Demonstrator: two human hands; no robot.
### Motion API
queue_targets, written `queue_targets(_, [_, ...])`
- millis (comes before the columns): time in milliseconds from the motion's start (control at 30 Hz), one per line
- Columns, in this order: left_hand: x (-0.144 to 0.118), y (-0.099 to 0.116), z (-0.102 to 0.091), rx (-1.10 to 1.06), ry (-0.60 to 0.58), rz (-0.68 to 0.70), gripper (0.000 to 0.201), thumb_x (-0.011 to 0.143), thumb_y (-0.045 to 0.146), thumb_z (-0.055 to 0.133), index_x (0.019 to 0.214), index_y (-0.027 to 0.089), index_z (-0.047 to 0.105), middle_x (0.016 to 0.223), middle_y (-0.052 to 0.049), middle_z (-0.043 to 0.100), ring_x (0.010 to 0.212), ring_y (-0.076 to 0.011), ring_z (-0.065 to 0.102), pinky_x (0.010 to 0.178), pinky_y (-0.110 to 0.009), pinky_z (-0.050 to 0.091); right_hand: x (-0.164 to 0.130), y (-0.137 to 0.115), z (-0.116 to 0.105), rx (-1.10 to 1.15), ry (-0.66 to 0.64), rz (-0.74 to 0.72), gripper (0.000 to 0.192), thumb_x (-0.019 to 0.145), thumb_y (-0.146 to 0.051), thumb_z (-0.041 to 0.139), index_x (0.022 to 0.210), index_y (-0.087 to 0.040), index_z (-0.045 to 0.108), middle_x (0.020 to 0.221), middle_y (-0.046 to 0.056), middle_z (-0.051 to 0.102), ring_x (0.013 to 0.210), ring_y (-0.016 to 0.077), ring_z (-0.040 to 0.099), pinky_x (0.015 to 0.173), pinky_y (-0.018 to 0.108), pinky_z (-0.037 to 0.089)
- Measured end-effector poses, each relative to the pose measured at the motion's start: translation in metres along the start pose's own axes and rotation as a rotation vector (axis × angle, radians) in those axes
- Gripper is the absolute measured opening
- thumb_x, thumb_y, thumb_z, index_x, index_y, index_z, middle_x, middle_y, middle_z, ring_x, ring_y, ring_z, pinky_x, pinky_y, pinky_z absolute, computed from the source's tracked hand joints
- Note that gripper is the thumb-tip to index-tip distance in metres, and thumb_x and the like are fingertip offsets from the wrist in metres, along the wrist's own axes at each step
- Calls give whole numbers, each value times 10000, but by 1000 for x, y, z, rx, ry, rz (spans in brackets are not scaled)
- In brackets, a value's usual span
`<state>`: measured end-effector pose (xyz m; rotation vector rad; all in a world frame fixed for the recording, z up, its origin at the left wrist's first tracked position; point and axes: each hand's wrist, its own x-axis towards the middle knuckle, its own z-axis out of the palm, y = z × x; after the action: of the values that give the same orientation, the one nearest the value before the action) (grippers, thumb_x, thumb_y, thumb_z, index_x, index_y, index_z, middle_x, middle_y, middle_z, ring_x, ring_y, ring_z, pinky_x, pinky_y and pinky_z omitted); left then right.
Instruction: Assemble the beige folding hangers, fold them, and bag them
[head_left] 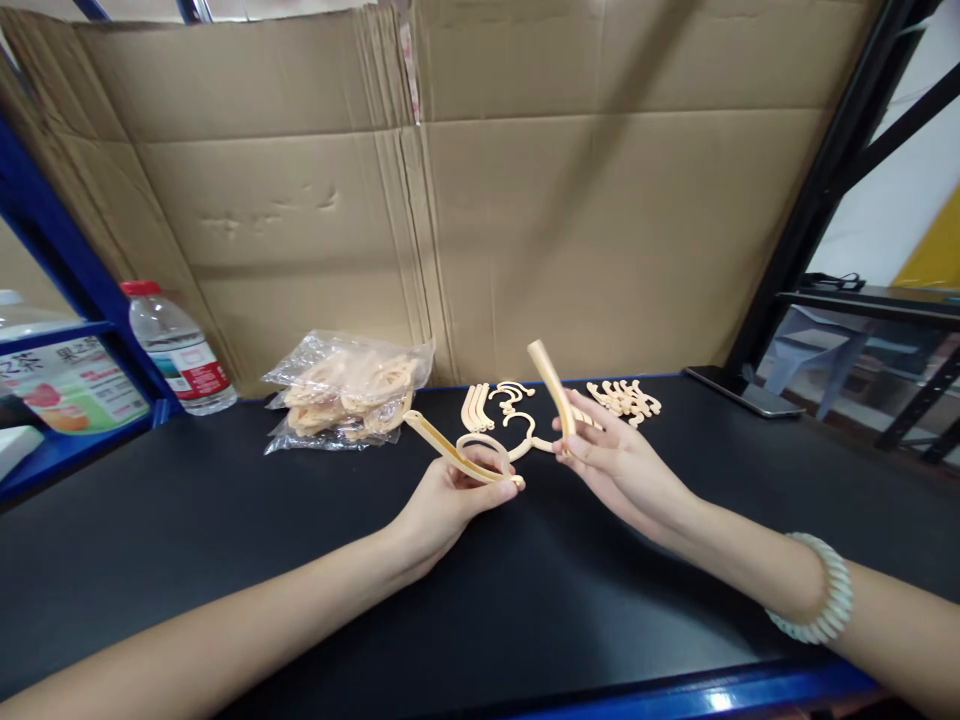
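My left hand is closed on a cream plastic hanger arm, which slants up to the left; a curved, ring-like piece sits against it in the same grip. Facing it across a gap, my right hand pinches a second cream hanger arm that points up and left. Just behind the hands, a hanger piece with a hook lies on the black table, partly hidden by my right fingers.
Behind lie several loose hanger arms, curved hooks and more small pieces. Clear bags of cream parts are at left, beside a red-capped water bottle. A phone lies far right. Cardboard walls the back.
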<state>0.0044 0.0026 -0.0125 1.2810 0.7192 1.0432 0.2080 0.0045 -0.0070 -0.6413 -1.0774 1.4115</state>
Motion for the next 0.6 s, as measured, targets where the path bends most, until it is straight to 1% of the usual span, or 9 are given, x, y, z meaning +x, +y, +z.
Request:
queue_targets(67, [0,-1,-1,34,-10,20,159,660,183,810,727,152,670,815,0,633,817,-140,618,861,-290,445,-1,3,0,-61,-84,30,297,682,-213,778,961,-240,678,854,-1,608,805,127,588,880,332,458])
queue_targets(133, [1,-1,-2,83,-28,22,150,671,192,803,743,150,678,811,-9,638,806,-139,607,830,-278,444,-2,4,0,-153,-138,28,179,718,-237,762,875,-206,680,861,13,634,842,137,596,891,328,454])
queue_targets(233, [1,-1,-1,133,-50,23,141,676,197,796,749,150,685,798,-16,647,767,-129,579,775,-259,439,-4,4,2,-269,-180,11,167,743,-263,747,878,-199,671,881,20,672,828,141,621,874,334,474])
queue_targets(300, [1,1,0,151,-52,25,139,669,200,796,741,151,688,784,-17,647,759,-132,567,766,-262,435,-5,3,4,-312,-199,5,163,747,-267,741,876,-196,670,877,21,690,813,146,640,859,341,495])
queue_targets(433, [-1,4,2,171,-73,11,128,667,203,791,724,156,686,771,-20,650,774,-147,561,764,-267,426,-5,2,8,-339,-251,-7,148,739,-259,739,860,-203,676,863,16,711,838,163,669,862,351,521])
queue_targets(600, [-2,4,3,206,-78,15,115,660,197,789,711,162,691,767,-18,654,750,-147,563,728,-259,424,-5,4,7,-373,-255,-22,171,728,-263,744,877,-211,679,863,13,717,845,174,681,853,356,536])
